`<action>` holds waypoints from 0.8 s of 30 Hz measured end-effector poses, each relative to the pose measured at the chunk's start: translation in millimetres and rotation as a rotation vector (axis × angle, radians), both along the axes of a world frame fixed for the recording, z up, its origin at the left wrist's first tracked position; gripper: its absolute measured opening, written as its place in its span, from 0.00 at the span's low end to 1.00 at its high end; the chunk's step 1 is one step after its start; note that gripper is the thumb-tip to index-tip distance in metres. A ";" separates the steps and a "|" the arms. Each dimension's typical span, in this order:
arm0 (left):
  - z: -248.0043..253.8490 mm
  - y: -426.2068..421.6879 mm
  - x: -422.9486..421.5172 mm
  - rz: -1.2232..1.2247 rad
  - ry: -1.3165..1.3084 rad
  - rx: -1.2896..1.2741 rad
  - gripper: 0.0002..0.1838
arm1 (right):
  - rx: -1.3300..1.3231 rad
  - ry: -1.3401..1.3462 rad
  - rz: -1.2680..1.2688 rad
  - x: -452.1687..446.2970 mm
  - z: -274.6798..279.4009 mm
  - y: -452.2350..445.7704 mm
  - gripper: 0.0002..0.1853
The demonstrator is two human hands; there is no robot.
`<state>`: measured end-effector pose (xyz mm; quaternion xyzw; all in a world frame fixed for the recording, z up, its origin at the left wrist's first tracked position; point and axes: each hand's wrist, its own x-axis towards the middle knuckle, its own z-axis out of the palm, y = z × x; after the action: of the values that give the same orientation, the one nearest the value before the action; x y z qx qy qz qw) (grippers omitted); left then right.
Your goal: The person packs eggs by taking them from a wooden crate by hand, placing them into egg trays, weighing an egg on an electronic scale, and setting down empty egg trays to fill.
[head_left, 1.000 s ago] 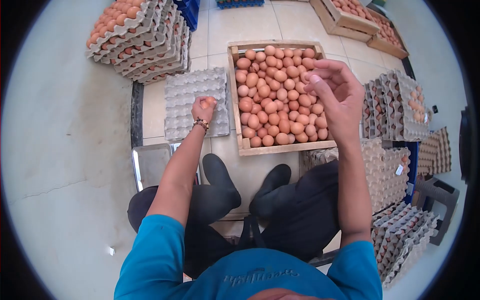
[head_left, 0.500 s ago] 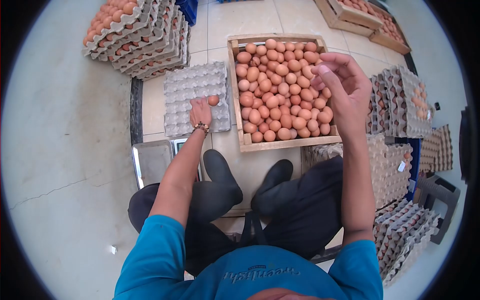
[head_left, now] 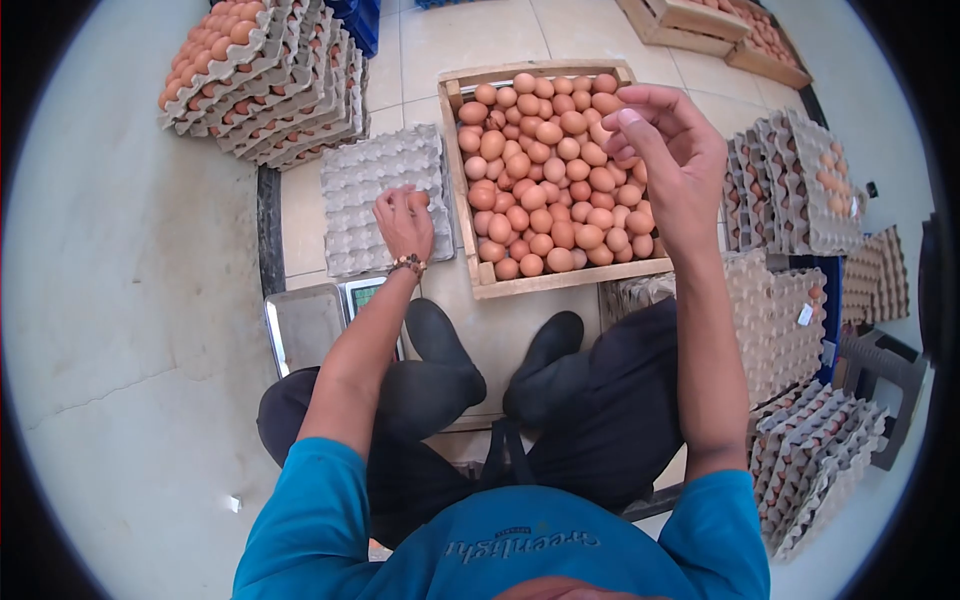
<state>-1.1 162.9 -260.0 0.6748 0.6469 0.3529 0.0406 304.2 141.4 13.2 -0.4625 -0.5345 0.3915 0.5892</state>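
My left hand (head_left: 404,225), with a beaded bracelet at the wrist, reaches over a grey egg tray (head_left: 349,180). Its fingers are curled against a single brown egg (head_left: 419,199) near the tray's right side, partly covering it. The rest of the tray's visible cups hold no eggs. Over the right side of a wooden crate (head_left: 540,287) hovers my right hand (head_left: 680,150), thumb and fingers bent but apart, nothing visible between them. Many loose brown eggs (head_left: 545,180) fill the crate.
Stacked trays of eggs (head_left: 275,85) stand at the upper left, more stacked trays (head_left: 795,195) at the right. A scale with a metal pan (head_left: 305,325) sits near my left knee. Other wooden crates (head_left: 690,30) are at the upper right. My boots (head_left: 545,350) are below the crate.
My left hand has shifted slightly right, and its fingers now cover part of the egg that lay beside them. My right hand stays raised over the crate. The view has shifted slightly.
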 end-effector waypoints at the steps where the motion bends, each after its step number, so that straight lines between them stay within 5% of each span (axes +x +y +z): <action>1: 13.9 8.6 12.3 -0.011 -0.031 0.079 0.17 | 0.008 -0.010 -0.002 1.0 -0.7 0.2 0.10; 2: 25.9 15.8 23.8 -0.023 -0.064 0.155 0.16 | 0.014 -0.021 -0.004 1.7 -2.3 -0.2 0.11; 5: 54.0 33.3 56.0 -0.610 -0.047 -0.101 0.15 | -0.020 0.001 -0.015 -1.0 -5.4 0.7 0.10; 8: 26.8 43.3 75.1 -0.808 0.569 -0.276 0.14 | -0.009 -0.013 -0.008 -1.5 -10.0 2.8 0.10; 9: 23.6 43.5 80.3 -0.799 0.808 -0.292 0.14 | -0.047 -0.014 0.002 0.4 -9.8 4.3 0.10; 12: 16.6 42.9 95.3 -0.623 0.892 -0.350 0.13 | -0.121 -0.258 0.064 11.0 -31.1 17.3 0.10; 16: 25.4 50.0 94.8 -0.603 0.783 -0.399 0.11 | -0.369 -0.503 0.197 20.3 -57.3 31.8 0.11; 19: 37.2 49.7 88.6 -0.604 0.232 -0.316 0.18 | -0.410 -0.691 0.266 35.2 -115.3 52.7 0.07; 22: 24.9 71.4 72.9 -0.657 -0.363 -0.656 0.24 | -0.653 -1.074 0.448 19.1 -169.0 51.5 0.07; 24: 68.0 68.1 64.8 -0.648 -0.729 -0.956 0.24 | -0.757 -1.294 0.499 7.3 -182.2 34.4 0.11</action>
<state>63.7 230.9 -192.0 0.5803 0.4419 0.2031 0.6533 311.6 175.8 -169.0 -0.6339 -0.6895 0.3205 -0.1418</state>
